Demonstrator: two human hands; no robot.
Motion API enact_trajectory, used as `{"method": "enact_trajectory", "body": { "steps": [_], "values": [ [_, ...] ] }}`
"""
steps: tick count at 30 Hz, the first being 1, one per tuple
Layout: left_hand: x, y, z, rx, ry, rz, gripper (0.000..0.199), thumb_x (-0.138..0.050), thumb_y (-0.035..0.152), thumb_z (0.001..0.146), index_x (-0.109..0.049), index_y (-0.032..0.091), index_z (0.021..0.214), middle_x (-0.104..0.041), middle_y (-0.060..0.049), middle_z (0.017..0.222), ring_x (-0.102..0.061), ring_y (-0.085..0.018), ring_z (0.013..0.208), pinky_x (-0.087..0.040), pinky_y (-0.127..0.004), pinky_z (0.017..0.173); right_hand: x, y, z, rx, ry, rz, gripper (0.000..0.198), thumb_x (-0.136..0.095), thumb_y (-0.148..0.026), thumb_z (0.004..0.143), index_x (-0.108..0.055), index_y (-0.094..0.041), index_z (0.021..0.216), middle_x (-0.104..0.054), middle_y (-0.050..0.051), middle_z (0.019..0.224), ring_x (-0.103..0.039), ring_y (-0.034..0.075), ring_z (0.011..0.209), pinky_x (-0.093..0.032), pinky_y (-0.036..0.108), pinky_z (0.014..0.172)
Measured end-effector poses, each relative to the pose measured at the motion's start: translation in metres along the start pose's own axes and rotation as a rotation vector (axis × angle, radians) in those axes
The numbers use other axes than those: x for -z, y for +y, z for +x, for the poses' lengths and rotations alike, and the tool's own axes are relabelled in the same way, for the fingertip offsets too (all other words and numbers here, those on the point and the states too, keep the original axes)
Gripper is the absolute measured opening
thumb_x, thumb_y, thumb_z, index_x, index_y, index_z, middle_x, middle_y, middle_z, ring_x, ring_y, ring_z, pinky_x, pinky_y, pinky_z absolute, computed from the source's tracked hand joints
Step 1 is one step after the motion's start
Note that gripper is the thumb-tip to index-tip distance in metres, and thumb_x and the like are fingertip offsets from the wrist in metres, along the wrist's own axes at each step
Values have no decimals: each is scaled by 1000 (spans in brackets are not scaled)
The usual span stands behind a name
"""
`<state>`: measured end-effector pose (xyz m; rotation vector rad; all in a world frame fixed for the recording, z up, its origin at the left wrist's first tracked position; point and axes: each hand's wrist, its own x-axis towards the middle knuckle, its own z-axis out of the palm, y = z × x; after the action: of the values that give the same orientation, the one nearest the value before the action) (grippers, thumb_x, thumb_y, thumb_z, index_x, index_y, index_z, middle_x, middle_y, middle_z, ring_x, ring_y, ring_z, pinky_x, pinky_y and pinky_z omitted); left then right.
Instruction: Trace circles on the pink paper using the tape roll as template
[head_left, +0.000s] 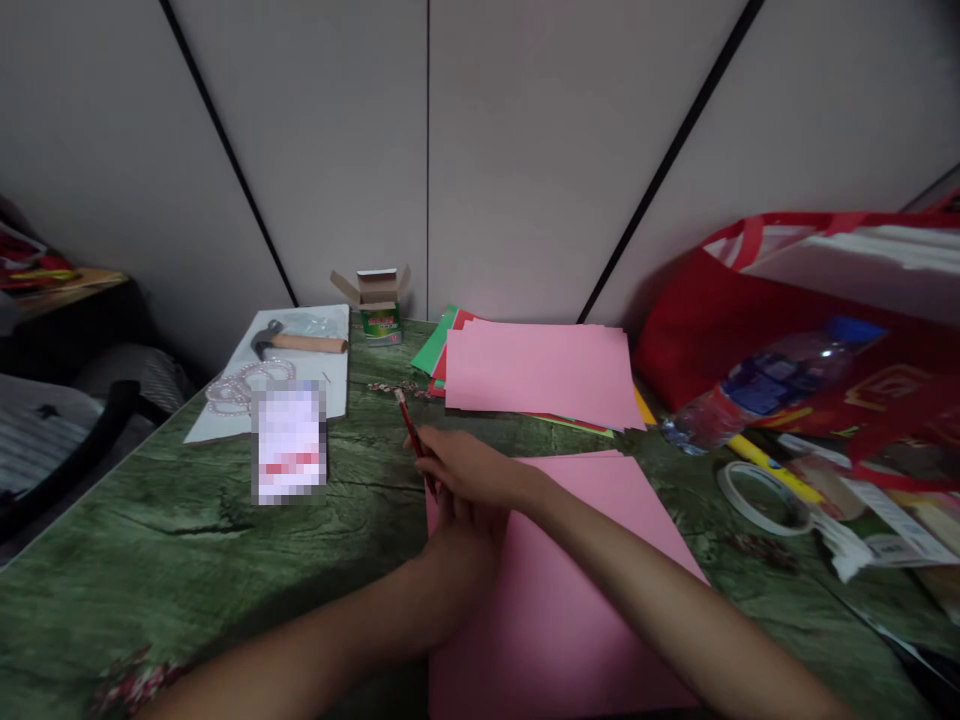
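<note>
Tabletop first: green, printed like cracked wood grain. On it, near pink sheets, flat, smooth, square-cornered, edges slightly offset. We see no marks or folds on their exposed face and judge the work barely begun, though hands hide part. Beyond, a fanned pile of coloured sheets, pink uppermost. Right hand: fingers clamped on a slim red pencil by the near sheets' left edge. Left hand beneath; its fingers' grip we cannot tell.

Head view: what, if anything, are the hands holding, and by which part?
The right hand holds a red pencil around its middle; the left hand's hold is unclear.
</note>
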<state>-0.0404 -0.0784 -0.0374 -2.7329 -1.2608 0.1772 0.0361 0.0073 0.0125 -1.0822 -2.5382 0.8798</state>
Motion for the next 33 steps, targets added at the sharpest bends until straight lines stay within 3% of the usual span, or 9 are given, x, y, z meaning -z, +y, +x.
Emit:
{"method": "enact_trajectory", "body": {
  "steps": [4,8,10,13,17,20,22,29,33],
  "values": [
    [-4,-1,2,-35,-40,57,55,-46,13,81,-40,7,136,-48,-25,131,-44,-42,121,-33,-61,96,2,10,2,-11,86,93,15,-46,-15,89,-51,-16,103,-66,5,84,-62,16,72,-45,26,66],
    [-13,-4,0,-44,70,74,55,-48,13,80,-40,4,134,-46,-30,130,-42,-42,123,-33,-59,97,14,40,-18,-64,382,294,8,-51,-22,86,-53,-18,91,-63,2,79,-59,13,68,-45,25,64],
    [-11,-10,-2,-95,91,77,57,-51,12,77,-41,2,132,-45,-32,129,-42,-42,123,-34,-58,97,25,61,-43,-155,558,337,15,-54,-33,83,-54,-18,82,-62,1,72,-57,14,64,-44,26,61],
    [3,-20,-4,-184,26,74,61,-54,11,72,-41,4,132,-46,-31,128,-44,-44,120,-40,-55,95,40,89,-100,-315,816,407,28,-59,-46,76,-54,-20,71,-60,-1,63,-55,15,61,-43,27,60],
    [24,-29,-4,-246,20,42,65,-51,1,67,-40,3,130,-49,-26,126,-45,-39,120,-39,-51,98,38,112,-189,-601,1074,434,32,-67,-52,65,-61,-20,68,-62,0,67,-57,17,67,-45,30,67],
    [34,-31,-2,-246,13,-1,54,-43,-4,67,-49,3,120,-56,-21,115,-49,-32,116,-35,-49,102,24,113,-236,-743,1094,620,32,-71,-51,62,-65,-21,72,-65,2,72,-60,20,70,-49,34,70],
    [38,-32,-2,-252,-28,-16,44,-39,-6,69,-56,6,107,-61,-16,106,-52,-28,112,-35,-47,103,15,106,-250,-778,1050,772,31,-71,-51,62,-65,-21,71,-66,4,75,-61,21,72,-51,34,71],
    [34,-45,-6,-211,-58,-64,28,-41,-6,69,-61,9,83,-62,-15,96,-52,-28,111,-39,-44,98,11,73,-236,-723,950,943,33,-77,-48,59,-67,-19,72,-64,1,68,-59,17,66,-50,28,62],
    [24,-63,-16,-106,-33,-225,31,-43,-8,65,-59,11,84,-56,-13,109,-46,-25,118,-41,-38,97,11,67,-231,-676,895,954,35,-76,-49,60,-67,-18,70,-63,2,66,-59,18,67,-50,30,65]
  ]
}}
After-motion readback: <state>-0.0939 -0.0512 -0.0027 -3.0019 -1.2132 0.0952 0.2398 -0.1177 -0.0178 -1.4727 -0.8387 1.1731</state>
